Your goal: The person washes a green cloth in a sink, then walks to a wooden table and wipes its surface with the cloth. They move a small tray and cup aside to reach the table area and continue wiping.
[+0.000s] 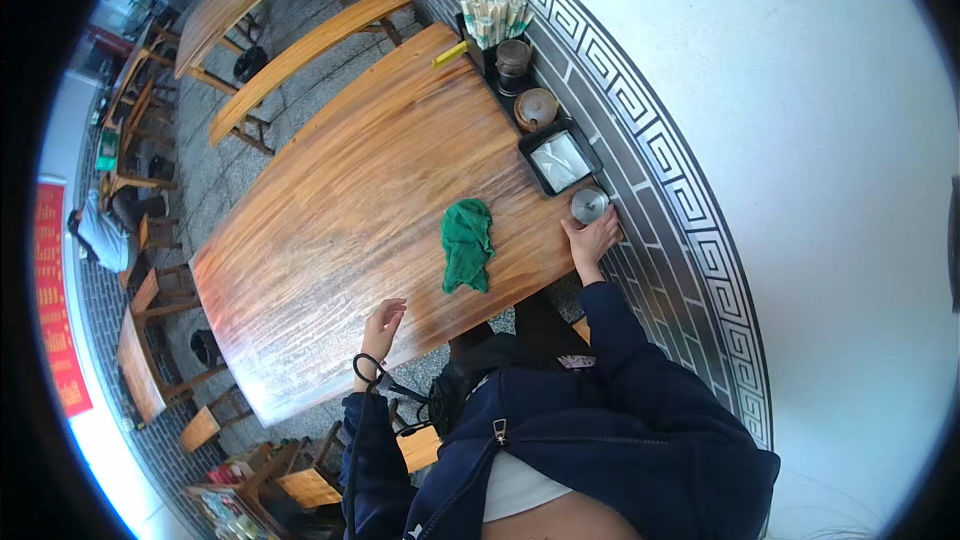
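My right hand (592, 238) is curled around the near side of a round metal container (589, 205) at the table's wall end. My left hand (385, 326) hovers by the near edge of the wooden table (352, 202), fingers loosely bent, with nothing in it. Between the hands a crumpled green cloth (467, 244) lies on the tabletop. Just beyond the metal container is a black tray (559, 157) with packets in clear wrap. Farther along the wall stand a brown lidded pot (535, 109), a dark jar (514, 64) and a holder of wrapped chopsticks (493, 15).
A brick-patterned wall (637, 217) borders the table on the right. A yellow object (450, 55) sticks out beside the chopstick holder. Past the table's far side is a wooden bench (311, 52). A person (103, 232) sits in the distance at left, among other tables and stools.
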The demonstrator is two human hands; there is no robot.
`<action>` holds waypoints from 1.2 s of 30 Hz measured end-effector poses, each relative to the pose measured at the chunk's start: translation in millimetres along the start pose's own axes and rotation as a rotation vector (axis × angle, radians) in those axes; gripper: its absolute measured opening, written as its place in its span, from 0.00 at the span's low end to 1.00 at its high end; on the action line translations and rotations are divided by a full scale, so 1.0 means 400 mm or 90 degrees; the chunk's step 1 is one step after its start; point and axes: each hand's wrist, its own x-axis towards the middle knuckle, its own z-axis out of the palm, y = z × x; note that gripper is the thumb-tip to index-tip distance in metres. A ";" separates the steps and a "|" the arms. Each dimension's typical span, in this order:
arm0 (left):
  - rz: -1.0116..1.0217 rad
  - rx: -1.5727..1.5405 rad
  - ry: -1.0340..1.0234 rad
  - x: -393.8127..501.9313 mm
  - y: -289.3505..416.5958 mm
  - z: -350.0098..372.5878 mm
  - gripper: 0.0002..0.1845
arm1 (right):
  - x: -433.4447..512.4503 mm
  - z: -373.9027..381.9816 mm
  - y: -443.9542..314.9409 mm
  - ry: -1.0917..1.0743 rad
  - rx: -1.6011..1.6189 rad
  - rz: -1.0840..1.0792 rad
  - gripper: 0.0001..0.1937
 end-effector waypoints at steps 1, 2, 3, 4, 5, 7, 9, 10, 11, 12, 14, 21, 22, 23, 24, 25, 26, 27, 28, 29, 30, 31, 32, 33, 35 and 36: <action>0.008 0.003 0.008 -0.004 0.013 0.022 0.13 | 0.008 0.006 0.005 0.006 -0.001 -0.008 0.50; 0.024 0.004 0.013 -0.010 0.023 0.041 0.12 | 0.014 0.009 0.012 0.018 0.003 -0.017 0.48; 0.023 0.006 0.016 -0.014 0.032 0.057 0.12 | 0.022 0.010 0.018 0.029 0.010 -0.012 0.47; 0.039 0.010 0.028 -0.021 0.038 0.076 0.12 | 0.028 0.008 0.026 0.042 0.016 -0.023 0.42; 0.038 0.025 0.027 -0.028 0.041 0.088 0.12 | 0.030 0.006 0.035 0.044 0.032 -0.044 0.42; 0.029 0.024 0.025 -0.045 0.037 0.114 0.13 | 0.032 0.000 0.053 0.017 0.063 -0.062 0.42; 0.005 0.003 0.039 -0.059 0.025 0.133 0.12 | 0.030 0.000 0.064 0.000 0.062 -0.080 0.42; 0.005 0.009 0.043 -0.066 0.017 0.140 0.12 | 0.027 0.004 0.065 -0.007 0.059 -0.086 0.43; -0.007 0.009 0.039 -0.072 0.008 0.148 0.13 | 0.028 0.008 0.065 0.010 0.055 -0.095 0.43; -0.015 0.014 0.043 -0.078 0.000 0.153 0.12 | 0.027 0.014 0.061 0.022 0.060 -0.097 0.44; -0.017 0.006 0.045 -0.088 -0.013 0.165 0.12 | 0.031 0.020 0.050 0.040 0.064 -0.078 0.45; 0.023 -0.097 0.014 -0.057 0.039 0.163 0.15 | -0.052 -0.092 0.005 -0.141 0.202 -0.211 0.43; 0.022 -0.147 -0.008 -0.041 0.060 0.165 0.17 | -0.082 -0.121 -0.008 -0.204 0.317 -0.330 0.43; -0.010 -0.193 -0.024 -0.026 0.085 0.167 0.19 | -0.106 -0.136 -0.037 -0.243 0.334 -0.475 0.43; -0.007 -0.291 -0.090 -0.008 0.110 0.174 0.25 | -0.137 -0.145 -0.075 -0.313 0.376 -0.500 0.44; 0.012 -0.363 -0.123 0.012 0.134 0.190 0.26 | -0.150 -0.149 -0.120 -0.381 0.426 -0.574 0.44; 0.022 -0.443 -0.150 0.031 0.157 0.208 0.28 | -0.168 -0.152 -0.163 -0.432 0.434 -0.604 0.43; 0.046 -0.536 -0.181 0.044 0.175 0.221 0.29 | -0.186 -0.151 -0.210 -0.443 0.433 -0.644 0.43; 0.015 -0.578 -0.130 0.057 0.187 0.233 0.30 | -0.197 -0.147 -0.252 -0.467 0.446 -0.703 0.45; -0.003 -0.631 -0.082 0.066 0.193 0.242 0.31 | -0.212 -0.146 -0.283 -0.482 0.445 -0.705 0.47; -0.022 -0.671 -0.034 0.072 0.192 0.244 0.32 | -0.225 -0.141 -0.310 -0.496 0.445 -0.706 0.49; -0.026 -0.676 0.002 0.073 0.184 0.241 0.32 | -0.234 -0.138 -0.322 -0.511 0.447 -0.706 0.50; -0.030 -0.670 0.036 0.070 0.168 0.233 0.32 | -0.237 -0.131 -0.329 -0.557 0.441 -0.724 0.54; -0.043 -0.676 0.077 0.065 0.145 0.218 0.33 | -0.239 -0.129 -0.318 -0.535 0.444 -0.760 0.54; -0.045 -0.665 0.101 0.047 0.080 0.180 0.31 | -0.214 -0.118 -0.279 -0.440 0.472 -0.646 0.53; -0.070 -0.630 0.168 0.039 0.042 0.168 0.30 | -0.189 -0.109 -0.251 -0.353 0.502 -0.541 0.50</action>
